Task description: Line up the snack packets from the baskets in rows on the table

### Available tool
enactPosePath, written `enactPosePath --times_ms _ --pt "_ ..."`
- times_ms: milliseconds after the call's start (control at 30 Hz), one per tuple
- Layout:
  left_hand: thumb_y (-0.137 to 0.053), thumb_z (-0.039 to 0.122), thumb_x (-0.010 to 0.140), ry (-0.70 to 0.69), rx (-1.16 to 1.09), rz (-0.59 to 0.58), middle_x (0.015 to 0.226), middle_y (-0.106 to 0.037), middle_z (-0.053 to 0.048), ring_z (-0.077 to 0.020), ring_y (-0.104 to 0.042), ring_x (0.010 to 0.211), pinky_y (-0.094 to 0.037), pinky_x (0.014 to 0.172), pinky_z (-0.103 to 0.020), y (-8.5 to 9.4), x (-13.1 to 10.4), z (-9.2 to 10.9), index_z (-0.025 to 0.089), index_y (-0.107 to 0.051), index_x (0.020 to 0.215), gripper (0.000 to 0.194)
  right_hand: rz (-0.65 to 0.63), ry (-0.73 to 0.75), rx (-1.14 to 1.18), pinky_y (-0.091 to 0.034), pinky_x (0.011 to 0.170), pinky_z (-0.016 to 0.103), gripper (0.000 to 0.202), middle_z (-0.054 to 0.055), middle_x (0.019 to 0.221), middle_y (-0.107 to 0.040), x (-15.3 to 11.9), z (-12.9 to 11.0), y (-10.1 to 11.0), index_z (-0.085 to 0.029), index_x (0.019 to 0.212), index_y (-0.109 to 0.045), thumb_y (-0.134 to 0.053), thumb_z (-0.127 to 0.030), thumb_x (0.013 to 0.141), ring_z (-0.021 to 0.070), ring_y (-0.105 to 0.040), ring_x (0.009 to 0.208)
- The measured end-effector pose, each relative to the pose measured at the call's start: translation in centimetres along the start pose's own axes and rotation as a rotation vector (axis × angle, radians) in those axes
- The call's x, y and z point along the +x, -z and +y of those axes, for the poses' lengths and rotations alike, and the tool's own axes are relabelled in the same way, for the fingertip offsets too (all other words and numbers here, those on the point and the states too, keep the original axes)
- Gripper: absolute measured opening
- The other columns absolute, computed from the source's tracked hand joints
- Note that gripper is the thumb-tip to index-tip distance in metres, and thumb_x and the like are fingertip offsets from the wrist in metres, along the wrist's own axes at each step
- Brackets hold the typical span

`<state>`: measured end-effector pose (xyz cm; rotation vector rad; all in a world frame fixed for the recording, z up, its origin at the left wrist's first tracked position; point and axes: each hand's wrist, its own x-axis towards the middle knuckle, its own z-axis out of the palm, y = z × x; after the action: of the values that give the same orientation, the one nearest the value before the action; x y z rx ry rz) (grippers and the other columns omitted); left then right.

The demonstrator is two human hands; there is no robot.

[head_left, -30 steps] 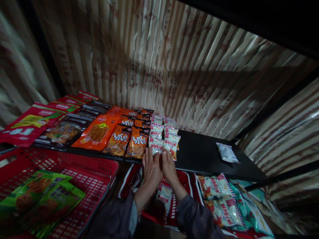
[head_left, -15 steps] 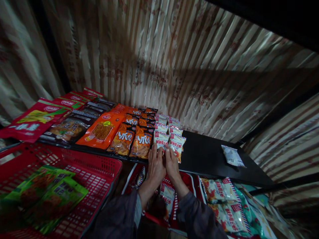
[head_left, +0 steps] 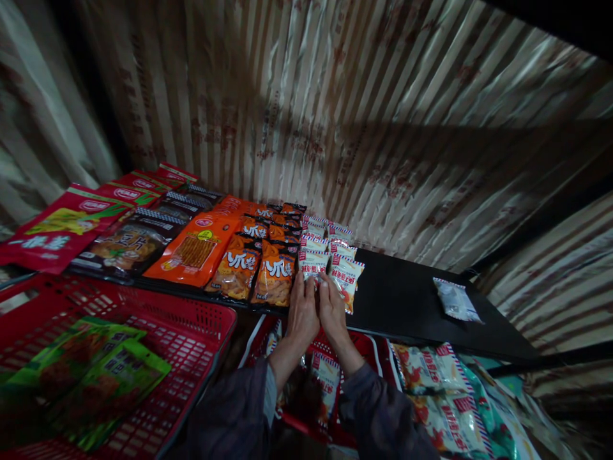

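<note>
Both hands have stayed side by side at the front edge of the black shelf [head_left: 407, 300]: left hand [head_left: 302, 312] and right hand [head_left: 332, 309], fingers extended and narrow, pressing the front small white-and-red snack packets [head_left: 313, 263], which have been nudged straighter beside the orange crinkly snack bags [head_left: 275, 281].

Striped wrinkled backdrop [head_left: 335, 108], black shelf [head_left: 407, 303], dim light

Black shelf [head_left: 407, 300] carries snack packets [head_left: 239, 255] and one loose packet [head_left: 456, 300].

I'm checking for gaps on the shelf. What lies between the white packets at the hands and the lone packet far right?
In the head view, only bare black shelf lies between the white packets and the lone packet.
</note>
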<state>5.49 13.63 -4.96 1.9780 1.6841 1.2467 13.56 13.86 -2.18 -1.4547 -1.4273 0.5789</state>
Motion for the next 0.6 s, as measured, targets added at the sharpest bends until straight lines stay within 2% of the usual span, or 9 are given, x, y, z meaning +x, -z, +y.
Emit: enactPosePath --times_ms 233,433,600 --pt "-0.033 0.016 0.093 -0.023 0.084 0.033 0.151 -0.039 -0.019 -0.0277 -0.030 0.144 -0.035 0.113 -0.049 -0.5 -0.3 -0.5 0.011 -0.046 0.136 0.045 -0.029 -0.005 0.042 -0.030 0.115 0.044 0.067 0.015 0.139 -0.055 -0.5 0.5 -0.4 -0.014 0.130 -0.057 -0.027 -0.061 0.092 0.0222 -0.047 0.132" --pt "-0.033 0.018 0.094 -0.007 0.264 0.054 0.148 -0.042 -0.021 -0.0291 -0.041 0.137 -0.041 0.107 -0.046 0.1 -0.5 0.7 0.008 -0.049 0.133 0.043 -0.018 0.051 0.002 -0.028 0.116 0.045 0.066 0.015 0.141 -0.053 -0.5 0.9 0.0 -0.012 0.124 -0.062 -0.026 -0.059 0.094 0.0226 -0.044 0.135" --pt "-0.033 0.017 0.094 -0.008 0.313 0.011 0.147 -0.044 -0.021 -0.0287 -0.048 0.131 -0.045 0.102 -0.044 1.2 -0.3 1.4 0.007 -0.048 0.135 0.045 -0.028 0.047 -0.011 -0.029 0.116 0.045 0.065 0.015 0.139 -0.055 -0.4 0.8 0.1 -0.014 0.126 -0.061 -0.026 -0.059 0.095 0.0223 -0.046 0.134"
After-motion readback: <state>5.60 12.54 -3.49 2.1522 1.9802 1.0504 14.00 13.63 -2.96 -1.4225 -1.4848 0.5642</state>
